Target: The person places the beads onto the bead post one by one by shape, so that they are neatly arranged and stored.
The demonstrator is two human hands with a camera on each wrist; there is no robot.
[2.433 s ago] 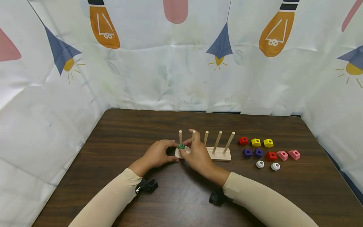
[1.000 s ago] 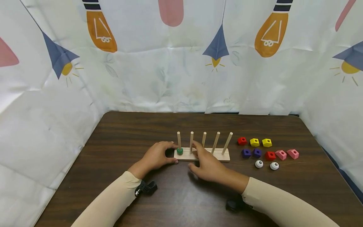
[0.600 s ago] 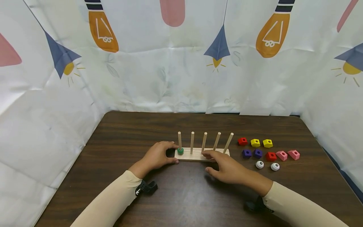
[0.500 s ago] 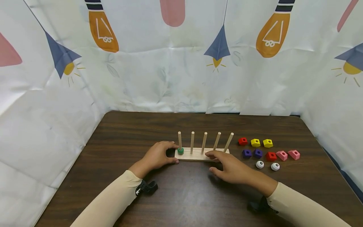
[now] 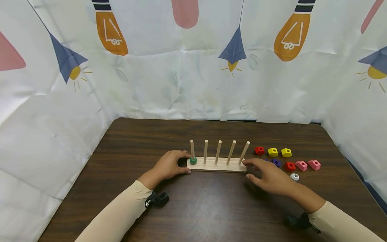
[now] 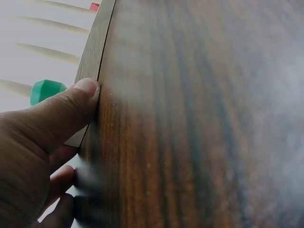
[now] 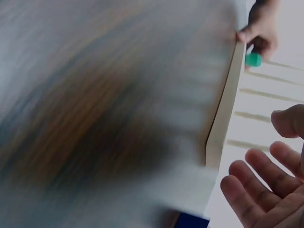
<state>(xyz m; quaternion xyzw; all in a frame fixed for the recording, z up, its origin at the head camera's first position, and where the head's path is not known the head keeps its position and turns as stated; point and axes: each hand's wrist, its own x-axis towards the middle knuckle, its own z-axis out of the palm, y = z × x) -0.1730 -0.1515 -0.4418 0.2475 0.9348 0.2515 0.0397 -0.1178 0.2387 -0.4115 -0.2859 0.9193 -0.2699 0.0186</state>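
A pale wooden peg board (image 5: 219,167) with several upright pegs lies on the table. At the foot of its leftmost peg sits a green bead (image 5: 193,161). My left hand (image 5: 170,164) grips the board's left end; in the left wrist view its thumb (image 6: 71,107) presses the front edge, with the other fingers partly hidden. Just past the board's right end hovers my right hand (image 5: 270,176), fingers spread and holding nothing, as the right wrist view shows. Under and behind it, a purple bead (image 5: 276,162) and a white bead (image 5: 294,177) show; another purple one is mostly covered.
On the table's right side lie two yellow beads, one a yellow bead (image 5: 286,153), two red ones including a red bead (image 5: 290,166), and two pink ones including a pink bead (image 5: 314,164). A printed white curtain (image 5: 181,84) stands behind the brown table (image 5: 145,134).
The green bead went down the leftmost peg to the board and my right hand let it go. That hand then swept right along the board towards the loose beads. My left hand stayed put.
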